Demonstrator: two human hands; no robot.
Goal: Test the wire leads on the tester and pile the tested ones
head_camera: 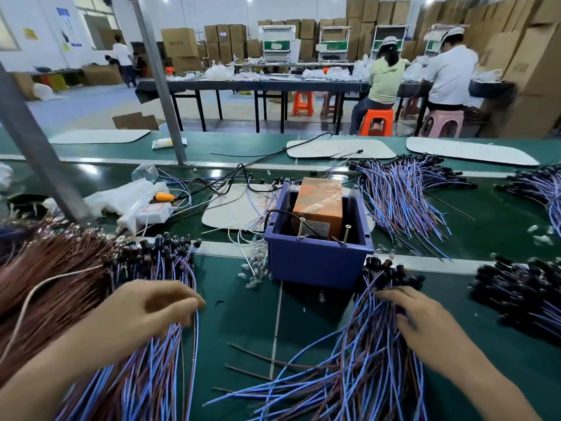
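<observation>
A few blue and brown wire leads [170,354] are pinched at the curled fingertips of the left hand [145,311], with their black-capped ends lying just beyond the grip. The right hand [422,320] is clenched on a second bunch of leads [364,360], gripped just below its black caps. Between and beyond the two grips a blue bin [315,262] is set on the green belt [243,314]. An orange box [318,205] wrapped in film is held in it, and two metal pins [300,227] stand upright at its near wall
</observation>
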